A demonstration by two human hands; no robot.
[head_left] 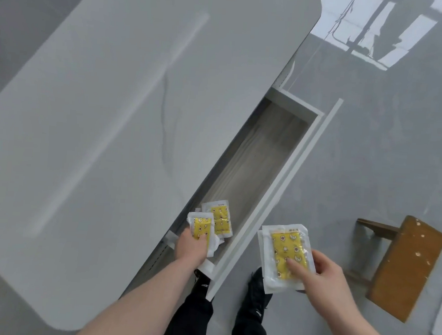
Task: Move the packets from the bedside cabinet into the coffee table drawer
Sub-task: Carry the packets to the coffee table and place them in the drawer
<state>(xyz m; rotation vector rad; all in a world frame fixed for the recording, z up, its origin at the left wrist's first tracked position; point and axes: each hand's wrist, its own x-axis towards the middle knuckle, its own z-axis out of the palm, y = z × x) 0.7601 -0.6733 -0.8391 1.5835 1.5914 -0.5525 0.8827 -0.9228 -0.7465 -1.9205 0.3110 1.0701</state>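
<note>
Nearest, the right hand (322, 274) holds a small stack of clear plastic packets with yellow patterned inserts (284, 255) over the grey floor (372, 151), thumb on top and fingers (322, 256) curled round the edge. The left hand (191, 246) reaches into the open white drawer (278, 187) of the pale grey coffee tabletop (101, 106), its fingers grasping one such yellow packet (201, 226). Just beyond, another yellow packet (220, 219) lies on the drawer bottom. A brown wooden stool (404, 266) stands to the right.
</note>
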